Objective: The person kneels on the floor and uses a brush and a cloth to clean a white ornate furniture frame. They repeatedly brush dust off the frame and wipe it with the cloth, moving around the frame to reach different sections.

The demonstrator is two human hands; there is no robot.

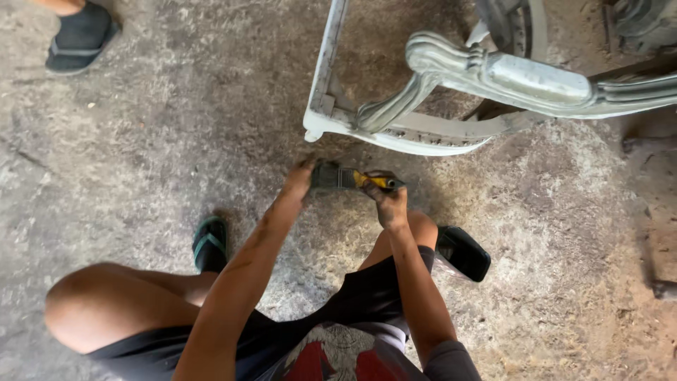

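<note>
Head cam, looking straight down: person's crouched on a dusty concrete floor (141, 141) in black shorts and sandals. The right hand (386, 201) is wrapped tight around the yellow handle of a paintbrush (345, 178), and the brush lies roughly level, bristles pointing left. The left hand (298, 180) has its fingertips right on the dark bristle end, looks like a pinch or a squeeze of the bristles, though I can't tell exactly how the fingers close. Brush sits low, just near of the carved chair frame (437, 137), which is on its side in a pale grey-white primer coat, its corner just far of the hands

My read: this is the in-between bit, working or cleaning the bristles rather than actual brushing, since the brush isn't touching the frame. Next move would call for letting go with the left and carrying the bristles up to the curved rail, keeping them off the gritty floor

Far left there's somebody else's foot in a dark sandal (79, 39), well apart
</note>
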